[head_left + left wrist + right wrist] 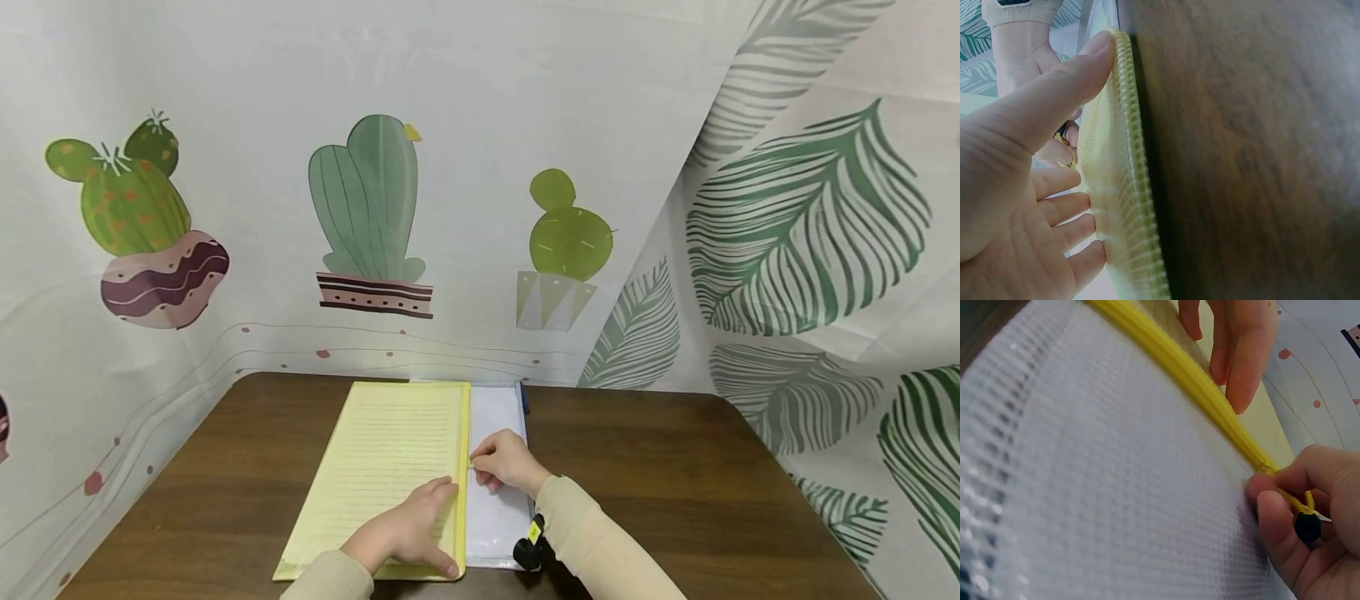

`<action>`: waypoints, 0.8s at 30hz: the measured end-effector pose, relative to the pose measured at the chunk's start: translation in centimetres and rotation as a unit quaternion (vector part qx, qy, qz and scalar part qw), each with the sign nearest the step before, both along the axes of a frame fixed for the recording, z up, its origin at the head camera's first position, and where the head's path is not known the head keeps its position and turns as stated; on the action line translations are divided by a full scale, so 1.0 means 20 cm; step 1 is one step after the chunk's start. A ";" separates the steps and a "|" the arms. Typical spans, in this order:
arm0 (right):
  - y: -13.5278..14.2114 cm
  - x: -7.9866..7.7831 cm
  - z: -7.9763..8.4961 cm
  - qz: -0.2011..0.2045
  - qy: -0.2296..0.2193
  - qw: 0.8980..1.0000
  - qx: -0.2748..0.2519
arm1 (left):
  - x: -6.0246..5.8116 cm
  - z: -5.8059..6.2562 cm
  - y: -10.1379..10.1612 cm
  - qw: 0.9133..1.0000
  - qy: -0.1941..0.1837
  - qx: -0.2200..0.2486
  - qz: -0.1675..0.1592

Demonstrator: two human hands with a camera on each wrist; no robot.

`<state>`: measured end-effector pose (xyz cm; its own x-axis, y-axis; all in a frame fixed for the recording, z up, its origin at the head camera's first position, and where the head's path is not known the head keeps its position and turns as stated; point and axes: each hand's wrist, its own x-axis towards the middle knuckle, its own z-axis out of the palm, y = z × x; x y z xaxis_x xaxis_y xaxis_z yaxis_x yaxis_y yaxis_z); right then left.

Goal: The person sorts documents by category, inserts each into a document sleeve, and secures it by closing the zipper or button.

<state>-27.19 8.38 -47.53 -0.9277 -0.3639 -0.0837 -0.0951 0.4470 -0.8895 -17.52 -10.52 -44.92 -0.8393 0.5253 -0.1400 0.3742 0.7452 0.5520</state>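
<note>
A yellow mesh zipper pouch (390, 433) with lined paper visible inside lies flat on the table, its zipper edge on the right. My left hand (416, 525) rests on the lower right of this pouch, fingers extended and thumb at the bottom corner. My right hand (510, 462) pinches the zipper pull at the yellow zipper (1197, 394), partway along that edge. From its fingers a yellow cord loop with a black end (1308, 527) sticks out. Under the yellow pouch, a white mesh pouch (497, 533) shows along the right side.
The brown wooden table (637, 467) extends to both sides. A dark blue bit (525, 398) shows at the white pouch's upper right edge. By the right wrist is a black item with a yellow label (529, 546). Behind hangs a cactus-print cloth (465, 167).
</note>
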 end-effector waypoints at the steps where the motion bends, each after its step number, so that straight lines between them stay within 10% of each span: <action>1: 0.00 0.00 0.00 0.003 0.005 1.000 0.007 | 0.00 0.00 0.00 1.000 0.002 -0.001 -0.001; 24: -0.01 0.01 -0.02 0.021 0.144 0.988 0.057 | -0.04 -0.02 -0.02 0.997 0.065 0.025 -0.015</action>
<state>-26.98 8.13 -48.01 -0.9033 -0.4062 0.1382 -0.3572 0.5334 -0.7668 -18.35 -10.98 -45.32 -0.8320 0.5547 -0.0041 0.4671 0.7047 0.5341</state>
